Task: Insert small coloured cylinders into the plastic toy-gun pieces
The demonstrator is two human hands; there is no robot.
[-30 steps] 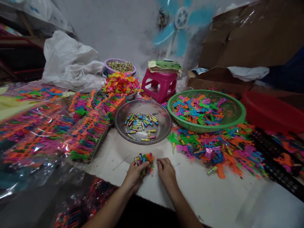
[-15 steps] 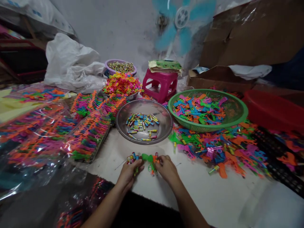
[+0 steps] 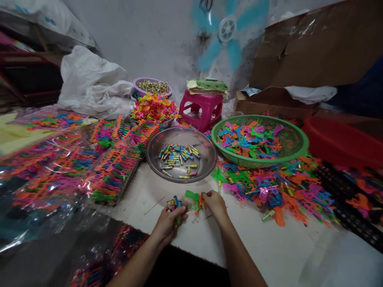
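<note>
The left hand (image 3: pixel 168 220) clutches printed tubes (image 3: pixel 174 204), the right hand (image 3: pixel 216 204) pinches toy pistols (image 3: pixel 193 195); bagged toys (image 3: pixel 110 172) look finished, loose tubes (image 3: pixel 181 154) in the basin (image 3: pixel 208 157) not.

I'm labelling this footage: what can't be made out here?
Head view: count of small tubes in the left hand; the grip hides some.
Head view: exact shapes of green-and-orange pieces at the right hand; blurred.
Head view: right end of red basin; cut off by picture edge.
Head view: contents of purple basin; too small.
</note>
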